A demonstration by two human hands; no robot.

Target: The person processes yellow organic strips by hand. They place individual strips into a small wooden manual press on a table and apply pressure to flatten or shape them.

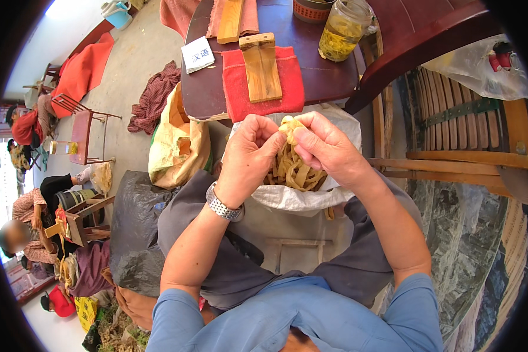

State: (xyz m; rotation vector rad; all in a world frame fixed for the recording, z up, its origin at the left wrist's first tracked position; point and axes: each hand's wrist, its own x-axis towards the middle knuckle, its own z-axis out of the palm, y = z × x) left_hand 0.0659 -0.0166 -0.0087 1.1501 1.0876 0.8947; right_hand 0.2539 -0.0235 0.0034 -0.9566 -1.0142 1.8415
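Between my two hands is a small pale-yellow bundle of coiled strip [290, 128]. My left hand [256, 152] pinches its left side with thumb and forefinger. From the other side, the thumb and fingers of my right hand [328, 143] press on it. Right below lies a white woven sack [277, 198] with its mouth rolled back, holding a tangle of flat yellowish-brown strips [301, 171]. Just beyond my hands, a wooden block with a raised end piece [264, 72] rests on a folded red cloth [290, 94] on the dark red chair seat [202, 99].
A glass jar of yellow liquid [344, 33] stands at the seat's far right, near a white card with writing [198, 54]. To the left are a yellow woven sack [178, 145] and a black plastic bag [134, 233]. Slatted wooden furniture [457, 114] stands right. Other people sit far left.
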